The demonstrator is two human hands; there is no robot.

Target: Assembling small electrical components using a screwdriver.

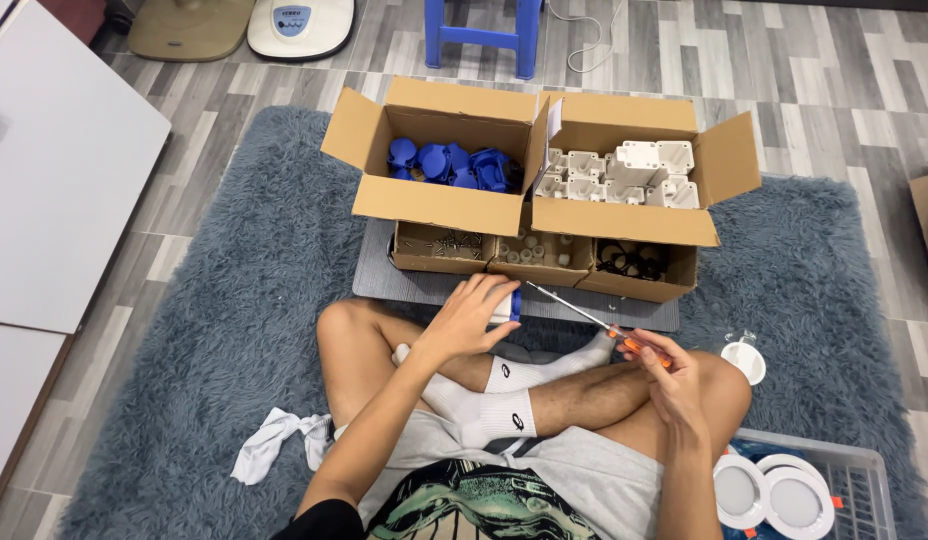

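Head view: left hand [467,320] fingers are grasping a blue-white part [510,304]; at four o'clock, right hand [672,385] fingers are clenching a screwdriver [596,322].

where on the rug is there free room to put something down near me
Bare shaggy grey-blue rug lies left of the open cardboard box of blue plastic parts, down to the crumpled white cloth, and right of the box of white plastic parts. The grey board ahead is crowded with small boxes.

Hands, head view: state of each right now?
Left hand: closed on a small blue and white part.
Right hand: closed on an orange-handled screwdriver.
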